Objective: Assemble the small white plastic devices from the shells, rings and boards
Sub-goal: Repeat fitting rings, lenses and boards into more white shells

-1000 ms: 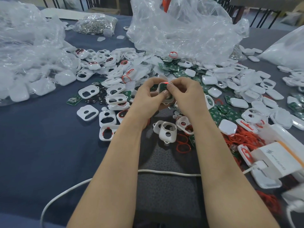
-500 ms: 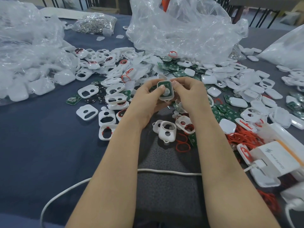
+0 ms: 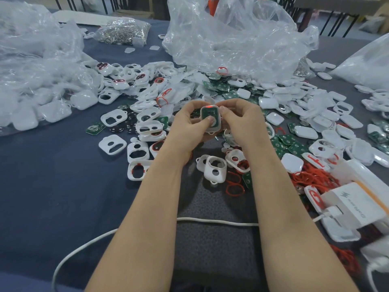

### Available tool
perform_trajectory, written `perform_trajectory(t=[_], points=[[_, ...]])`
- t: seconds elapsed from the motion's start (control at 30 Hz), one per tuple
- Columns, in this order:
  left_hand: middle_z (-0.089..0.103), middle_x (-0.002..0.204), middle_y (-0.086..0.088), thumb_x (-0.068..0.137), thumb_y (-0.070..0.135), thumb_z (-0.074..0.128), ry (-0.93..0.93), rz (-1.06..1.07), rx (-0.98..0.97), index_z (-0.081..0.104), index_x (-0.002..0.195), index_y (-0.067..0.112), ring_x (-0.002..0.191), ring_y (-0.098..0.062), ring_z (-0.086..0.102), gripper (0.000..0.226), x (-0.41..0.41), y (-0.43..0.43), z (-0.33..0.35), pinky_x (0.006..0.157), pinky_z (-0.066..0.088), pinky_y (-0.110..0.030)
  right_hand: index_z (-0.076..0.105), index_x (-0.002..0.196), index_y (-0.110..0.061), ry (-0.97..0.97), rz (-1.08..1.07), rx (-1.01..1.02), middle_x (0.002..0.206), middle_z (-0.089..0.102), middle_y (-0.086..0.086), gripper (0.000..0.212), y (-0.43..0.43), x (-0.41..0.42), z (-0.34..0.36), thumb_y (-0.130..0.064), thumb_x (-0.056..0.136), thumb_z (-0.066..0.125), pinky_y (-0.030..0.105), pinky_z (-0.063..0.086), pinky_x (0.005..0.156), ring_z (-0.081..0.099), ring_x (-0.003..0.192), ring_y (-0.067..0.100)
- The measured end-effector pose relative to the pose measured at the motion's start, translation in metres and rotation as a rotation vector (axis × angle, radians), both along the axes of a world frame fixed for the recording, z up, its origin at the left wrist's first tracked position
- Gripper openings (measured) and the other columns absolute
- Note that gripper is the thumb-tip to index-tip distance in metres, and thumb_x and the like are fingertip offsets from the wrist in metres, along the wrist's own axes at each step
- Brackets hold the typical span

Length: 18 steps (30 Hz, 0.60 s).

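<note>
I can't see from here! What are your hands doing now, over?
Left hand and right hand both gripping one white shell. Green board seated inside, left thumb on it. Nothing blocking.

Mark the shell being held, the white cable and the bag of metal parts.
held shell point(image 3: 215, 127): head view, its lower white edge.
white cable point(image 3: 216, 221): head view, its straight middle stretch.
bag of metal parts point(image 3: 124, 30): head view, its middle.

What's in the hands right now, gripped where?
A white shell with a green board in it. Left hand holds its left side, thumb pressing the board; right hand pinches its upper right corner.
</note>
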<state>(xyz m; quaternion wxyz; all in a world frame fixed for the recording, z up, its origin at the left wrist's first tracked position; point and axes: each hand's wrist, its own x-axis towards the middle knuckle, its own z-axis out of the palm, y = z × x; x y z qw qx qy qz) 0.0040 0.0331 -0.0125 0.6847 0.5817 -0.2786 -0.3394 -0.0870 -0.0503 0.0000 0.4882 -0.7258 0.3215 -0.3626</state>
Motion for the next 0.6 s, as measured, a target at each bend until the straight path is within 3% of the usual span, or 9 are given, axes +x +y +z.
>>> perform_trajectory(t=[0.17,0.27,0.33,0.43,0.53,0.6], points=[[0.07,0.087,-0.009,0.092,0.0,0.059,-0.029,0.052,-0.031,0.059,0.095,0.026,0.084,-0.022,0.071,0.025,-0.002,-0.003,-0.003,0.071,0.06,-0.031,0.068,0.089,-0.021,0.004,0.011,0.007,0.089,0.072,0.005,0.016,0.002,0.002,0.001,-0.01,0.092,0.058,0.036,0.059,0.076,0.07,0.085,0.02],[0.071,0.088,-0.008,0.092,0.0,0.058,-0.035,0.048,-0.059,0.059,0.096,0.026,0.081,-0.019,0.072,0.027,-0.004,-0.004,-0.002,0.072,0.059,-0.031,0.07,0.092,-0.02,0.023,-0.084,-0.059,0.083,0.068,-0.007,0.016,-0.002,0.0,0.001,-0.011,0.092,0.056,0.011,0.051,0.064,0.063,0.072,-0.002],[0.072,0.083,-0.004,0.092,-0.001,0.058,-0.058,0.068,-0.054,0.059,0.094,0.027,0.077,-0.018,0.073,0.028,-0.005,-0.005,-0.001,0.07,0.059,-0.03,0.07,0.097,-0.018,0.08,-0.205,-0.162,0.086,0.066,-0.008,0.018,-0.007,-0.002,0.002,-0.011,0.092,0.054,0.005,0.044,0.061,0.058,0.069,-0.003],[0.071,0.081,-0.006,0.091,-0.001,0.057,-0.061,0.108,-0.036,0.058,0.094,0.025,0.069,-0.014,0.072,0.027,-0.006,-0.012,0.005,0.059,0.056,-0.023,0.068,0.109,-0.013,0.151,-0.382,-0.276,0.103,0.069,0.004,0.027,-0.019,-0.004,0.004,-0.008,0.094,0.046,0.025,0.048,0.08,0.062,0.089,0.017],[0.067,0.091,-0.01,0.093,-0.003,0.054,0.052,0.092,-0.055,0.056,0.095,0.022,0.072,-0.018,0.073,0.024,-0.011,-0.027,0.012,0.066,0.06,-0.03,0.057,0.127,-0.01,0.316,-0.45,-0.295,0.126,0.059,0.011,0.04,-0.042,-0.004,0.004,-0.003,0.092,0.039,0.033,0.041,0.092,0.052,0.117,0.028],[0.065,0.098,-0.009,0.094,-0.002,0.054,0.122,0.079,-0.054,0.055,0.097,0.021,0.076,-0.02,0.073,0.024,-0.015,-0.037,0.015,0.072,0.061,-0.036,0.051,0.134,-0.008,0.428,-0.447,-0.251,0.135,0.052,0.013,0.047,-0.059,-0.004,0.002,0.001,0.089,0.039,0.038,0.04,0.098,0.046,0.125,0.031]])
